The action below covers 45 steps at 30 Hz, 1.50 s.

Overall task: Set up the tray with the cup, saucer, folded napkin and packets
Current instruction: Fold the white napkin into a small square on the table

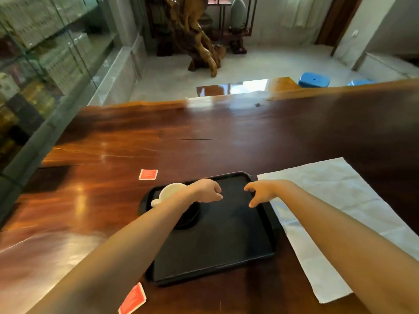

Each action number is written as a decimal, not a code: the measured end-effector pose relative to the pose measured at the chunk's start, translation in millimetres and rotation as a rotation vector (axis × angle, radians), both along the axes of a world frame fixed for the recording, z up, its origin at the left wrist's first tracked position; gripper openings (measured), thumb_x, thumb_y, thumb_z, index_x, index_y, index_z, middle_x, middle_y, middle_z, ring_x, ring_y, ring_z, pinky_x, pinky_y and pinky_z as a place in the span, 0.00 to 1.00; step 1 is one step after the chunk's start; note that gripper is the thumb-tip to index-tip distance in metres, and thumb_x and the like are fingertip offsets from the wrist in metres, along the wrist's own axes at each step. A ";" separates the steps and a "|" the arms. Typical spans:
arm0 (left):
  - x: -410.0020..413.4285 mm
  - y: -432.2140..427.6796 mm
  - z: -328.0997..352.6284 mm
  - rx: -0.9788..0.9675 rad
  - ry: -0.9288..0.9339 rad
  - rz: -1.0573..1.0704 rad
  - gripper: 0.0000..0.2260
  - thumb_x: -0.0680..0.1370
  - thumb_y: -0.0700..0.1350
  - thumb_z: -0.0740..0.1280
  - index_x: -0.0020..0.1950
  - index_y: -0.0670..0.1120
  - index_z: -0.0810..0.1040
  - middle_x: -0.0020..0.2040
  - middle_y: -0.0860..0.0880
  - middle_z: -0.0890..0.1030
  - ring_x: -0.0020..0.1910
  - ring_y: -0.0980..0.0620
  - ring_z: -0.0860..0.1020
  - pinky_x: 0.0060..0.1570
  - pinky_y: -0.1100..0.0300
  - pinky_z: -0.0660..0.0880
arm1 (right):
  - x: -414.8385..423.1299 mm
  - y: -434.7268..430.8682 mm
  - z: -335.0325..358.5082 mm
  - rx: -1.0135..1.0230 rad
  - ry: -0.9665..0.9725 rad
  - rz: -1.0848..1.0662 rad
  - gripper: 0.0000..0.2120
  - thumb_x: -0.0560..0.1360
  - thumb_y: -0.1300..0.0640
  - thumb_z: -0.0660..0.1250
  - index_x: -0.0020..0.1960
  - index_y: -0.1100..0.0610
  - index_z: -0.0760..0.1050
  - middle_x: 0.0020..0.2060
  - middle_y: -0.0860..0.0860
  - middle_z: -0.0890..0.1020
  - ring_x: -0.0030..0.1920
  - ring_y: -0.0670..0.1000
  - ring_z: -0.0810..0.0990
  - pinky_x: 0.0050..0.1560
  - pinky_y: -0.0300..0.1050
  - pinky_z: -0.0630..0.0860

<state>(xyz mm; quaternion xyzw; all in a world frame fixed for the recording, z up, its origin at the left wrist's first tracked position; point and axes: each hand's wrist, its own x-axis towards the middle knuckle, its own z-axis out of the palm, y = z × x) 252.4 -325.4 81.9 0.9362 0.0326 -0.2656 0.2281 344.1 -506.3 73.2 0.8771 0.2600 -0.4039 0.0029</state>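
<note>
A black tray (pixel 226 241) lies on the wooden table in front of me. At its far left corner a white cup (pixel 169 192) stands on a dark saucer (pixel 189 219), both partly hidden by my left forearm. My left hand (pixel 207 190) hovers over the tray's far edge with fingers loosely curled, holding nothing. A short gap to its right, my right hand (pixel 260 192) hangs above the tray with fingers relaxed and nothing in it. A white napkin (pixel 335 211) lies unfolded on the table right of the tray. One red packet (pixel 148 174) lies beyond the tray, another (pixel 132 300) at the near edge.
The glossy wooden table (pixel 226 137) stretches far ahead and to both sides. A glass display cabinet (pixel 45 64) runs along the left. Beyond the table stand a carved wooden root sculpture (pixel 199 41) and blue stools (pixel 314 79).
</note>
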 end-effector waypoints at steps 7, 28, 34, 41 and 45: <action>54.9 -151.6 -24.8 -0.064 0.024 0.063 0.20 0.80 0.47 0.59 0.71 0.44 0.67 0.69 0.45 0.72 0.67 0.46 0.70 0.63 0.56 0.67 | 58.7 -147.3 -29.7 0.093 -0.086 -0.057 0.28 0.77 0.52 0.64 0.73 0.56 0.58 0.73 0.55 0.64 0.70 0.57 0.66 0.70 0.52 0.65; 106.8 -283.1 -178.9 0.245 -0.136 0.142 0.29 0.80 0.60 0.50 0.77 0.51 0.44 0.78 0.47 0.40 0.76 0.47 0.38 0.74 0.45 0.39 | 100.1 -306.0 -159.8 0.152 -0.335 -0.134 0.37 0.76 0.38 0.56 0.76 0.49 0.42 0.77 0.47 0.41 0.76 0.53 0.40 0.73 0.58 0.42; 156.8 -279.3 -171.8 0.345 -0.167 0.194 0.27 0.80 0.53 0.54 0.77 0.49 0.48 0.78 0.44 0.44 0.77 0.42 0.43 0.73 0.45 0.44 | 113.7 -288.7 -168.9 0.151 -0.411 -0.264 0.37 0.75 0.34 0.53 0.76 0.48 0.41 0.77 0.46 0.41 0.76 0.52 0.41 0.73 0.58 0.43; 142.6 -312.7 -183.1 0.313 -0.148 0.225 0.28 0.80 0.59 0.47 0.76 0.52 0.41 0.78 0.47 0.38 0.76 0.46 0.36 0.72 0.42 0.38 | 140.5 -313.3 -160.4 0.276 -0.384 -0.290 0.34 0.76 0.40 0.58 0.76 0.53 0.51 0.76 0.50 0.53 0.75 0.55 0.51 0.71 0.56 0.50; 143.7 -314.5 -178.1 0.311 -0.120 0.213 0.28 0.80 0.59 0.48 0.76 0.52 0.40 0.77 0.47 0.37 0.76 0.45 0.35 0.71 0.39 0.37 | 153.6 -347.5 -153.1 0.267 -0.557 -0.673 0.27 0.74 0.50 0.65 0.68 0.60 0.63 0.67 0.60 0.68 0.66 0.62 0.64 0.64 0.58 0.63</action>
